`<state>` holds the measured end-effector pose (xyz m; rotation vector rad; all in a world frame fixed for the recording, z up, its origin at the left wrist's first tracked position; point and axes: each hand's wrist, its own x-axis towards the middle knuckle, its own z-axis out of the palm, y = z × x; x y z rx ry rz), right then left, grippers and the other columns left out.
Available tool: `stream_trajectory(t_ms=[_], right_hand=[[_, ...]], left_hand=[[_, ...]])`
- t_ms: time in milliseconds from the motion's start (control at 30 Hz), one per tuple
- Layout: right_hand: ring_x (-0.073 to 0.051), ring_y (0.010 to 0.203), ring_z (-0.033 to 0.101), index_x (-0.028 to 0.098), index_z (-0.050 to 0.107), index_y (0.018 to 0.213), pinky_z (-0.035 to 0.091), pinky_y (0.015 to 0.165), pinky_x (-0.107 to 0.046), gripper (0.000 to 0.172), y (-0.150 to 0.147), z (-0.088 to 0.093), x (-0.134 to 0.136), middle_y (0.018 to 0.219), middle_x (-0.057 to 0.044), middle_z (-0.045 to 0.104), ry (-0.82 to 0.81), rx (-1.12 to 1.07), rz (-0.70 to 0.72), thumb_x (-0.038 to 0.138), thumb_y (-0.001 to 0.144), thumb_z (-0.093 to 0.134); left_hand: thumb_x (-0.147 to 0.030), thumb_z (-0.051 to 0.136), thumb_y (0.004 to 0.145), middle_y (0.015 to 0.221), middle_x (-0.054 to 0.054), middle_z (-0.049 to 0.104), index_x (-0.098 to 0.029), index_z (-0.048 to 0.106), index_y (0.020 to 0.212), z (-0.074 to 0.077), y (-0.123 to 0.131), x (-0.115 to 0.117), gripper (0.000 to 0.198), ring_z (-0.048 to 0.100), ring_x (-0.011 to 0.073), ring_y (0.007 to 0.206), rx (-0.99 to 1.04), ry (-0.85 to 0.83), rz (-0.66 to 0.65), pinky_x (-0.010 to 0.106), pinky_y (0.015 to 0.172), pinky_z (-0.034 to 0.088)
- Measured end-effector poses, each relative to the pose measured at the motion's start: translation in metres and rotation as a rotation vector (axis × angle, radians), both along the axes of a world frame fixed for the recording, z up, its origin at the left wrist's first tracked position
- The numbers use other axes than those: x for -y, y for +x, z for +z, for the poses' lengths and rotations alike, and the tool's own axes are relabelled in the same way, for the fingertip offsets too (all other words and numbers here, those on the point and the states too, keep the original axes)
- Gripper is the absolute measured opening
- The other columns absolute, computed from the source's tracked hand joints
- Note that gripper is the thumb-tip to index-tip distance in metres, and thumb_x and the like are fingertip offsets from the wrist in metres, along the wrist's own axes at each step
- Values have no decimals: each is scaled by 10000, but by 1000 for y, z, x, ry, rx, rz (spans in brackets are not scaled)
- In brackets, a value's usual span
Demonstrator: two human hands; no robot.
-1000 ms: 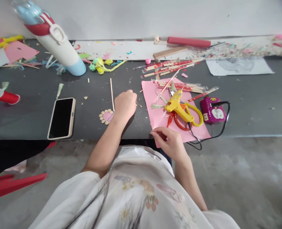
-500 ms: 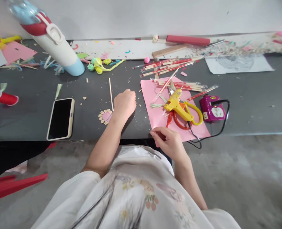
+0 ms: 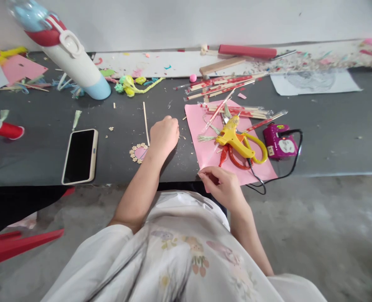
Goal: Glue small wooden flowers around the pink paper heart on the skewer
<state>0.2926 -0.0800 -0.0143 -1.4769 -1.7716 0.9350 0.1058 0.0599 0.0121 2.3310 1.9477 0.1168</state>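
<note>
Head view, worked beside where I stand: the left hand (image 3: pixel 164 133) rests on the counter (image 3: pixel 331 130), fingers curled under; their tips are hidden, so I cannot tell whether it grips anything. The wrist partly covers a pink disc (image 3: pixel 139 152) edged with small wooden flowers. A thin stick (image 3: pixel 146 123) extends from near that edge toward the wall.

The right hand (image 3: pixel 222 182) is at the counter's front edge, thumb and forefinger brought together near a corner of the pink sheet (image 3: pixel 193 121); anything pinched there is too small to tell. The posture suggests fine handling.

A yellow glue gun (image 3: pixel 231 136) lies over the sheet, nozzle away from the person, presumably for safety (the paper may also catch drips). A purple box (image 3: pixel 272 144) with a black cord (image 3: pixel 289 132) stands nearby, probably to spare the lead any strain.
</note>
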Motion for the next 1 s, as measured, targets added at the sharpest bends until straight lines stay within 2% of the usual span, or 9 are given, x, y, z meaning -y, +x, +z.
stream_trajectory(t_ms=[167,333,400,533,667,800,900,1000], right_hand=[[-136,639,624,204,694,924,483,604,-259,137,3,3,-2,788,-37,735,38,40,-22,282,935,583],[-113,598,581,202,695,905,459,589,-244,114,2,16,-13,723,-9,693,119,53,-43,268,925,604],[-108,595,570,205,698,912,458,590,-242,106,-3,22,-18,726,-4,687,171,44,-47,260,920,608],[-99,568,520,224,701,948,459,579,-238,99,-19,31,-30,714,11,656,265,8,-93,270,903,626],[-100,564,491,241,695,989,468,576,-245,119,-33,37,-39,733,14,634,327,-42,-180,290,892,647],[-108,575,486,256,713,973,477,598,-260,103,-39,41,-42,731,12,623,384,-44,-200,287,899,647],[-108,583,487,258,738,943,477,606,-261,103,-41,41,-43,742,7,627,395,-43,-165,269,909,641],[-116,622,531,262,754,945,484,608,-264,126,-41,40,-43,794,-9,649,362,-45,-147,279,919,632]], left_hand=[[-214,446,963,1066,98,680,-172,672,1007,12,-3,9,234,668,219,926,95,48,57,315,779,465],[-226,535,923,956,37,698,-196,660,936,22,-11,26,129,605,131,759,485,111,15,265,768,454],[-278,569,910,869,24,688,-195,661,923,23,-12,34,125,553,108,656,700,28,22,248,687,446],[-401,662,842,724,-7,607,-195,661,931,21,-14,49,224,440,72,506,1158,-267,79,222,486,350],[-453,766,745,685,-34,559,-201,651,870,19,-13,59,304,382,41,443,1473,-506,113,218,417,271],[-451,816,701,592,-62,492,-188,640,783,19,-11,65,327,327,25,419,1612,-663,131,212,414,234],[-456,824,697,507,-81,413,-182,647,749,18,-11,68,330,298,30,416,1632,-668,135,213,421,210],[-467,832,682,487,-79,410,-186,669,758,16,-11,71,333,299,38,420,1619,-627,162,220,425,204]])
